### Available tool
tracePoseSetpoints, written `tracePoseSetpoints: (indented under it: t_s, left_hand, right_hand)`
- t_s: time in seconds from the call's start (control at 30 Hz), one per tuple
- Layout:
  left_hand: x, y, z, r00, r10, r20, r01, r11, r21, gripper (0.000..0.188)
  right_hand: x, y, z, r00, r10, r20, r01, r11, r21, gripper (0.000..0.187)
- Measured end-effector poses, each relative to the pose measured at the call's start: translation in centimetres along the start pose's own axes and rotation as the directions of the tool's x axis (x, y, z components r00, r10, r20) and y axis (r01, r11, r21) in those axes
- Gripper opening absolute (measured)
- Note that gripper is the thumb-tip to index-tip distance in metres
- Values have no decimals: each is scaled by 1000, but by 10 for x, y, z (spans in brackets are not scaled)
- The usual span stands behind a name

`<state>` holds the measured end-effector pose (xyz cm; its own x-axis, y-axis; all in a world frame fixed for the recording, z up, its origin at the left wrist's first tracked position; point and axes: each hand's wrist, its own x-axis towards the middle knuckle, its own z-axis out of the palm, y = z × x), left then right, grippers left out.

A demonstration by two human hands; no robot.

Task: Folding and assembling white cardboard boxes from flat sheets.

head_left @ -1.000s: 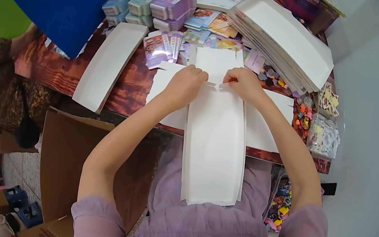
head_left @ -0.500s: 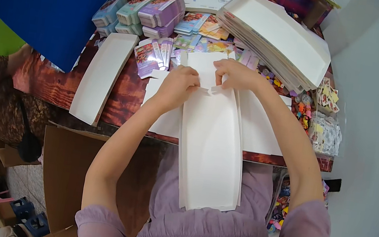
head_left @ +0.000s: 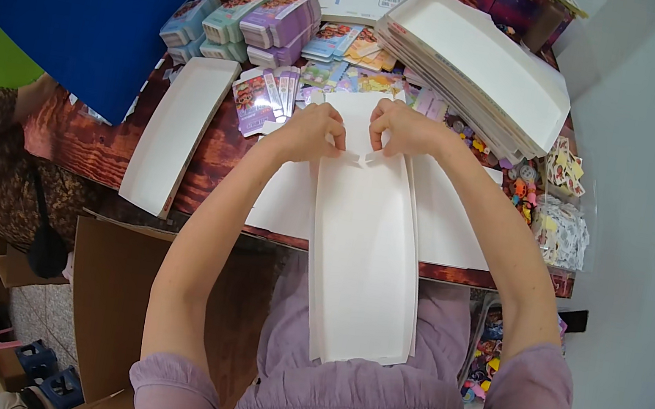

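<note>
A long white cardboard tray [head_left: 364, 253] lies between my arms, its near end over my lap and its far part on the table edge. At its far end, my left hand [head_left: 313, 132] is closed with fingers curled on the left corner flap. My right hand [head_left: 406, 131] pinches the right corner flap. The two small flaps point inward and almost meet, while the end panel [head_left: 353, 106] stretches out flat beyond them. Flat white cardboard [head_left: 454, 216] lies under the tray on both sides. My fingertips partly hide the folds.
A stack of white trays [head_left: 478, 66] stands at the far right, and a single tray [head_left: 177, 134] lies left. Small card boxes [head_left: 275, 21] are piled at the back. Clear bins of small pieces [head_left: 561, 229] line the right. A cardboard box [head_left: 115, 299] stands below the table.
My left hand has turned slightly and its fingers curl more at the left flap. My right hand has shifted very little. The tray stays in place.
</note>
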<state>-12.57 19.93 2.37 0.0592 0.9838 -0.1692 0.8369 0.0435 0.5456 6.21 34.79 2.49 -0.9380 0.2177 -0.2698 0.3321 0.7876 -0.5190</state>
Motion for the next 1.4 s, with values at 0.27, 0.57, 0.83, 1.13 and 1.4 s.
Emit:
tracePoseSetpoints:
  t_s: [0.27, 0.57, 0.83, 1.13, 1.4]
  left_hand:
    - [12, -7, -10, 995, -1, 100, -1, 1000, 30, 15]
    - [-7, 2, 7, 984, 118, -132, -133, 985, -112, 6]
    - [-28, 13, 48, 765, 410, -497, -201, 885, 421, 5]
    - [-23, 16, 54, 703, 320, -635, -146, 939, 312, 6]
    - [-27, 30, 52, 826, 225, -516, -111, 964, 242, 29]
  right_hand:
    - [-2, -6, -8, 1000, 6, 1, -6, 999, 48, 17]
    - [-14, -1, 3, 978, -83, -193, 82, 997, -13, 12]
    - [-33, -21, 34, 877, -178, -446, 106, 978, -180, 9]
    - [-32, -5, 60, 731, -23, -682, 139, 983, 116, 7]
    - [-36, -12, 67, 655, -210, -726, 102, 976, -190, 18]
